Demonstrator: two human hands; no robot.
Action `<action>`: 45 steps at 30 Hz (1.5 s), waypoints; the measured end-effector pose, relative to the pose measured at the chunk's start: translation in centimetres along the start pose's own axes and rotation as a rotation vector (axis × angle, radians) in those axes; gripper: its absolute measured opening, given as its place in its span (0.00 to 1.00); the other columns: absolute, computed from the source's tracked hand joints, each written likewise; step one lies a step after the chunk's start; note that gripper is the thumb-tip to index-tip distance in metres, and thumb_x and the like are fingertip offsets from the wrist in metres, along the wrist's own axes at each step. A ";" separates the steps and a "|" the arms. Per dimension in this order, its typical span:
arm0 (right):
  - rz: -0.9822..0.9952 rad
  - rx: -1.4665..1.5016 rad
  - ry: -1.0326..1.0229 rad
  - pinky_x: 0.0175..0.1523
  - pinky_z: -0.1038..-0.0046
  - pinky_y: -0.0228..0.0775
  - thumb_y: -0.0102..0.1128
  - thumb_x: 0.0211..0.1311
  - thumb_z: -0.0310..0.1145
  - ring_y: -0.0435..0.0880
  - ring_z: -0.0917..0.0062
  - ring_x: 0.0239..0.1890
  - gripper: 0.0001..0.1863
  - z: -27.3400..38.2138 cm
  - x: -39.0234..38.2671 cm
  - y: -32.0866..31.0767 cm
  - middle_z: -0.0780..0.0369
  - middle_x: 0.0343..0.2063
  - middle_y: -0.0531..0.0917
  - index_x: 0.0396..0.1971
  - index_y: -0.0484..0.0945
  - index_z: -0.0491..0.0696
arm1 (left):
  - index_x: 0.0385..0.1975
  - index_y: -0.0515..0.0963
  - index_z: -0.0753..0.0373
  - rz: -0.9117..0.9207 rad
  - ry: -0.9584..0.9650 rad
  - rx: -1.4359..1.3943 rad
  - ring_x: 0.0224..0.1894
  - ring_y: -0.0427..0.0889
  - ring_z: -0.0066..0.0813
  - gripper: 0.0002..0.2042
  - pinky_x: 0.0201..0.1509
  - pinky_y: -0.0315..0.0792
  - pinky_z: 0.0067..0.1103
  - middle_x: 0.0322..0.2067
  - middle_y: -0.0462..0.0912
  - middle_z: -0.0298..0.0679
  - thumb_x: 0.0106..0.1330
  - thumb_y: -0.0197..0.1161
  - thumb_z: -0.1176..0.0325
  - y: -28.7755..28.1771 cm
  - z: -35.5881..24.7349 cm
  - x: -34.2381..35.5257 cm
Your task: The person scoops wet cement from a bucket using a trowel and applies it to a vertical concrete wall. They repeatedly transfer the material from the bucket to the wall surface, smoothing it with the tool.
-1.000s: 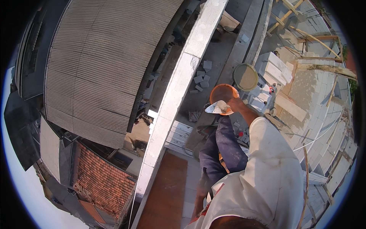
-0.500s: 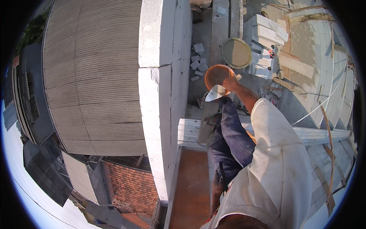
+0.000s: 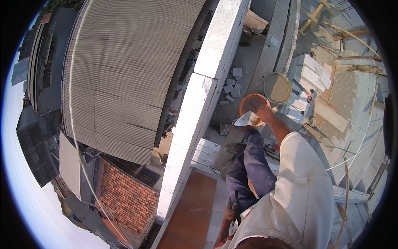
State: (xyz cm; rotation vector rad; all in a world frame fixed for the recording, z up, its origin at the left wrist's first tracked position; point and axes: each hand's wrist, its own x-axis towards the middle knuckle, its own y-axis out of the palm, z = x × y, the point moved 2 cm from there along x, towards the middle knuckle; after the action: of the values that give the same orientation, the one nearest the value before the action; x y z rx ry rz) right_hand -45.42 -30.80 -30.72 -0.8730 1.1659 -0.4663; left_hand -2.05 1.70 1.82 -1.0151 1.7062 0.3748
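Note:
My right hand is closed round the handle of a trowel at the near rim of an orange bucket. The pale, mortar-smeared blade of the trowel points left, just on my side of the bucket. Against the bucket's far right side stands a round tub of greyish, wet-looking material. Close to my left thigh, my left hand is in shadow, and its fingers cannot be made out.
A white block wall runs along my left, with corrugated roofing and a tiled roof beyond and below it. Broken block pieces lie beside the wall. Stacked white blocks stand at right. A reddish-brown board lies near me.
The view has turned, so the wall now slants and the buckets appear lower and farther right. My right hand still holds the trowel at the orange bucket.

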 end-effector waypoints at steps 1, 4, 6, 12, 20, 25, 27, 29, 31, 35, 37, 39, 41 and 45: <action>0.043 0.008 0.017 0.53 0.67 0.80 0.58 0.65 0.34 0.86 0.71 0.52 0.10 0.5 -0.3 -2.2 0.66 0.43 0.88 0.38 0.89 0.57 | 0.76 0.55 0.71 -0.027 -0.018 -0.019 0.74 0.64 0.57 0.37 0.76 0.60 0.35 0.71 0.65 0.62 0.74 0.57 0.54 0.8 -0.8 0.1; 0.212 0.092 0.059 0.56 0.63 0.80 0.60 0.66 0.38 0.86 0.68 0.54 0.12 1.6 -2.1 -6.9 0.63 0.46 0.88 0.44 0.88 0.57 | 0.75 0.57 0.72 -0.073 -0.074 -0.115 0.71 0.69 0.59 0.37 0.74 0.63 0.36 0.68 0.69 0.64 0.74 0.57 0.54 1.9 -5.0 0.5; 0.339 0.093 0.014 0.57 0.60 0.79 0.60 0.65 0.40 0.86 0.65 0.55 0.15 3.1 -4.1 -11.7 0.60 0.47 0.88 0.48 0.86 0.53 | 0.74 0.58 0.73 -0.078 -0.103 -0.208 0.68 0.72 0.60 0.36 0.73 0.65 0.36 0.66 0.72 0.65 0.73 0.57 0.55 2.6 -6.7 0.5; 0.504 0.116 0.048 0.59 0.56 0.78 0.63 0.63 0.46 0.84 0.55 0.57 0.27 5.9 -7.6 -17.8 0.48 0.52 0.85 0.53 0.80 0.41 | 0.73 0.62 0.72 -0.379 -0.150 -0.376 0.69 0.71 0.57 0.33 0.74 0.63 0.36 0.65 0.73 0.64 0.72 0.58 0.60 7.6 -8.7 -0.4; 0.750 -0.164 -0.159 0.50 0.58 0.80 0.67 0.60 0.46 0.89 0.54 0.46 0.30 12.5 -5.6 -22.2 0.43 0.41 0.87 0.52 0.79 0.36 | 0.72 0.66 0.66 -0.554 -0.275 -1.016 0.70 0.71 0.55 0.33 0.74 0.64 0.36 0.65 0.74 0.62 0.72 0.61 0.54 12.1 -9.1 -1.7; 0.582 -0.221 -0.397 0.41 0.62 0.80 0.72 0.60 0.46 0.90 0.62 0.34 0.25 18.7 -5.8 -26.1 0.51 0.32 0.89 0.45 0.84 0.39 | 0.73 0.63 0.69 -0.599 -0.374 -1.231 0.73 0.68 0.48 0.37 0.76 0.61 0.32 0.71 0.69 0.54 0.72 0.61 0.48 19.0 -8.8 1.2; 0.590 -0.223 -0.438 0.37 0.64 0.78 0.72 0.60 0.44 0.88 0.68 0.30 0.21 20.5 -4.4 -25.9 0.54 0.29 0.88 0.41 0.84 0.40 | 0.73 0.63 0.69 -0.598 -0.423 -1.423 0.73 0.69 0.48 0.38 0.75 0.61 0.32 0.70 0.71 0.54 0.71 0.61 0.48 19.8 -8.9 1.4; 0.678 -0.205 -0.318 0.28 0.65 0.77 0.72 0.60 0.40 0.85 0.74 0.21 0.16 22.7 -3.5 -25.5 0.57 0.25 0.86 0.35 0.84 0.41 | 0.73 0.64 0.69 -0.644 -0.428 -1.589 0.71 0.71 0.49 0.37 0.74 0.63 0.32 0.68 0.73 0.56 0.72 0.61 0.50 21.6 -9.0 2.2; 0.693 -0.209 -0.370 0.30 0.68 0.75 0.71 0.61 0.36 0.84 0.77 0.24 0.13 26.4 -2.7 -24.7 0.59 0.25 0.86 0.36 0.84 0.40 | 0.71 0.65 0.71 -0.759 -0.394 -1.749 0.69 0.74 0.51 0.34 0.73 0.66 0.32 0.66 0.74 0.59 0.73 0.61 0.53 23.1 -8.2 4.4; 0.806 0.031 -0.360 0.25 0.73 0.66 0.71 0.64 0.37 0.74 0.82 0.20 0.11 35.5 -4.9 -22.5 0.66 0.20 0.79 0.34 0.80 0.45 | 0.66 0.72 0.72 -0.854 -0.653 -1.831 0.63 0.80 0.46 0.28 0.67 0.72 0.30 0.60 0.80 0.58 0.73 0.61 0.57 23.4 -6.4 8.3; 0.820 0.118 -0.362 0.21 0.74 0.61 0.71 0.66 0.39 0.69 0.84 0.16 0.12 38.6 -6.1 -21.2 0.69 0.17 0.74 0.32 0.77 0.49 | 0.63 0.75 0.71 -0.984 -0.717 -1.910 0.59 0.83 0.43 0.25 0.64 0.74 0.30 0.56 0.84 0.55 0.72 0.63 0.60 23.4 -5.0 12.1; 0.803 0.112 -0.331 0.21 0.75 0.61 0.71 0.66 0.40 0.68 0.84 0.16 0.13 39.9 -5.3 -19.0 0.71 0.16 0.72 0.32 0.76 0.50 | 0.63 0.76 0.70 -1.075 -0.705 -1.977 0.57 0.84 0.42 0.25 0.64 0.75 0.30 0.54 0.85 0.54 0.71 0.64 0.61 22.5 -2.7 15.9; 0.818 0.102 -0.253 0.20 0.75 0.61 0.71 0.67 0.41 0.68 0.84 0.15 0.14 41.5 -4.7 -16.8 0.71 0.15 0.71 0.32 0.75 0.51 | 0.61 0.76 0.71 -1.150 -0.688 -1.989 0.55 0.85 0.41 0.24 0.62 0.76 0.30 0.53 0.85 0.52 0.69 0.66 0.63 20.7 0.3 20.2; 0.838 0.086 -0.232 0.20 0.75 0.61 0.72 0.66 0.42 0.68 0.84 0.14 0.14 43.5 -2.0 -11.5 0.71 0.15 0.71 0.33 0.75 0.50 | 0.70 0.65 0.69 -1.277 -0.568 -2.038 0.65 0.76 0.49 0.34 0.70 0.68 0.34 0.66 0.74 0.55 0.65 0.70 0.64 16.1 6.6 29.5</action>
State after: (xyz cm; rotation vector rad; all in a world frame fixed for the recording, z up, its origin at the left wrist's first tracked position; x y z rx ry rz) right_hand -4.44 -21.13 -14.75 -0.2937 1.1705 0.2648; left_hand -12.49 2.64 -30.73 -2.6066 -0.6305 1.3247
